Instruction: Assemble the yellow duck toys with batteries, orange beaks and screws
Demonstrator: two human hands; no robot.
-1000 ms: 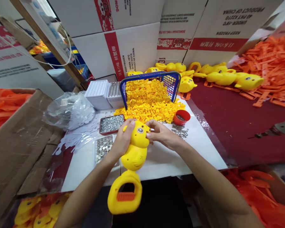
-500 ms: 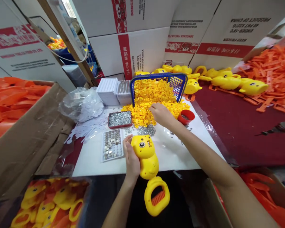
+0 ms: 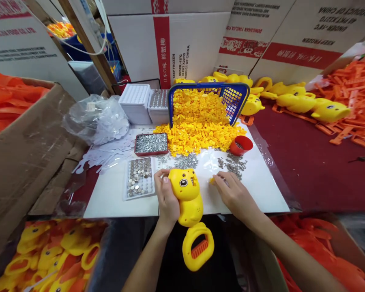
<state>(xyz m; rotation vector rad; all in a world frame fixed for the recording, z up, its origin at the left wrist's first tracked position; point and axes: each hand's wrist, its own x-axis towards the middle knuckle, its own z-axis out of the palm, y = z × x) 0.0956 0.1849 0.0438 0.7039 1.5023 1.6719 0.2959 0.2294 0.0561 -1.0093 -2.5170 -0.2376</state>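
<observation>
My left hand is wrapped round the side of a yellow duck-shaped toy, held upright at the table's front edge. The toy has a round eye, a small opening beside it, and a looped handle with an orange grip at its lower end. To the right of the toy, low over the white board, my right hand pinches a small yellow piece between thumb and fingers. A heap of similar yellow pieces spills from a blue basket beyond both hands.
A red tray of metal pins, a white tray of silver discs and a plastic bag lie left. A red cup stands right, near loose screws. Boxes of orange parts and yellow toys flank the front.
My right hand has come back from the yellow heap toward the toy, now with a small yellow piece in its fingers. The view has shifted slightly. My left hand still holds the toy.
</observation>
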